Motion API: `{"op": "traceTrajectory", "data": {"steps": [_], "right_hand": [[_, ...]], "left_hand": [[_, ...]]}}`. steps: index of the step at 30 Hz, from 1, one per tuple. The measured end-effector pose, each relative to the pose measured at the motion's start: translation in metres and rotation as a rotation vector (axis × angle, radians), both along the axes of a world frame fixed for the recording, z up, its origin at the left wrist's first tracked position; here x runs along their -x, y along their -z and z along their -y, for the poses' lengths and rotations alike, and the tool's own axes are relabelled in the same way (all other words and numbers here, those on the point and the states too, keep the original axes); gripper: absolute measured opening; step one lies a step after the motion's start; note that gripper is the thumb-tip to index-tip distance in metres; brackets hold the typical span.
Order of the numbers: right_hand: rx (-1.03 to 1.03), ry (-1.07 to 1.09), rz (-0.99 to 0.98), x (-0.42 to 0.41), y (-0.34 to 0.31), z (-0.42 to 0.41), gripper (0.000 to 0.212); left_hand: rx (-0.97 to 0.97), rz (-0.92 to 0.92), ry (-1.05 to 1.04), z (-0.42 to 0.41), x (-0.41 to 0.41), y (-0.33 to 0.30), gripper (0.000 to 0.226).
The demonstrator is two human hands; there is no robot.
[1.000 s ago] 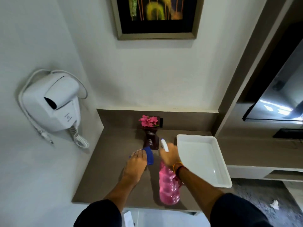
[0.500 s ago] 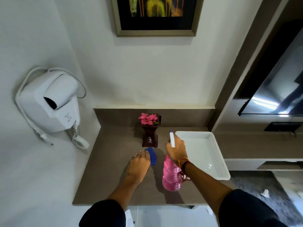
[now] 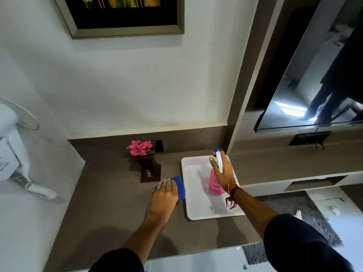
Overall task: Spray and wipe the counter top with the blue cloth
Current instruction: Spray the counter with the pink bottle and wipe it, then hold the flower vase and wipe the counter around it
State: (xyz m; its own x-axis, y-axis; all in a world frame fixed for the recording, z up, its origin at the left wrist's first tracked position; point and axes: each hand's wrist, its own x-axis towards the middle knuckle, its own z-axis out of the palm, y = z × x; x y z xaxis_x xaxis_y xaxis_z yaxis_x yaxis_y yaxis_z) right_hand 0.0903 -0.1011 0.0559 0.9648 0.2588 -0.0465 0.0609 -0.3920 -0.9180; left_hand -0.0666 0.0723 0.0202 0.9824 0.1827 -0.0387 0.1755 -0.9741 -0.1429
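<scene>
1. The brown counter top (image 3: 110, 203) stretches leftward and toward the wall; most of its bare surface lies left of both hands.
2. The white tray (image 3: 198, 211) sits at the counter's right end.
3. The pink spray bottle (image 3: 213, 183) stands upright in the tray, nozzle up, with the right hand (image 3: 224, 173) wrapped around its neck.
4. The left hand (image 3: 164, 197) lies flat, fingers extended, pressing the blue cloth (image 3: 179, 185) onto the counter just beside the tray's left rim; it is the nearer hand for wiping leftward.
</scene>
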Motion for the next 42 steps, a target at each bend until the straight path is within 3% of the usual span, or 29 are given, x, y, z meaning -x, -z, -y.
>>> {"op": "traceTrajectory", "data": {"steps": [6,9,12,14,16,21,24,27,32,38,42], "right_hand": [[-0.035,-0.049,-0.056,-0.016,0.010,0.010,0.066],[0.190,-0.177,0.013,-0.029,0.001,0.031,0.089],[0.453,-0.419,0.107,-0.044,-0.017,0.048,0.131],[0.716,-0.559,0.272,-0.049,-0.034,0.053,0.155],[0.918,-0.663,0.422,-0.058,-0.052,0.054,0.162],[0.908,-0.746,0.525,-0.055,-0.097,-0.001,0.136],[0.902,-0.838,0.565,-0.038,-0.097,-0.070,0.106],[0.974,-0.891,0.539,-0.023,-0.087,-0.132,0.090],[1.046,-0.851,0.457,-0.016,-0.069,-0.204,0.090],[1.067,-0.905,0.365,-0.022,-0.064,-0.233,0.091],[1.065,-0.886,0.354,-0.024,-0.060,-0.238,0.093]], "left_hand": [[-0.012,-0.009,-0.019,0.005,-0.011,-0.004,0.059],[0.006,-0.016,-0.003,0.009,-0.015,-0.009,0.060],[0.007,0.002,-0.019,0.004,-0.015,-0.018,0.056],[0.012,0.004,-0.030,-0.001,-0.009,-0.023,0.057],[0.029,0.013,-0.038,-0.005,-0.006,-0.026,0.062],[0.072,0.088,-0.057,-0.016,0.003,-0.035,0.063],[0.088,0.140,-0.092,-0.035,0.013,-0.036,0.058],[0.081,0.154,-0.130,-0.056,0.028,-0.030,0.056],[0.090,0.151,-0.217,-0.088,0.059,-0.015,0.063],[0.102,0.152,-0.269,-0.110,0.071,-0.003,0.062],[0.283,0.256,-0.447,-0.109,0.066,-0.006,0.052]]}}
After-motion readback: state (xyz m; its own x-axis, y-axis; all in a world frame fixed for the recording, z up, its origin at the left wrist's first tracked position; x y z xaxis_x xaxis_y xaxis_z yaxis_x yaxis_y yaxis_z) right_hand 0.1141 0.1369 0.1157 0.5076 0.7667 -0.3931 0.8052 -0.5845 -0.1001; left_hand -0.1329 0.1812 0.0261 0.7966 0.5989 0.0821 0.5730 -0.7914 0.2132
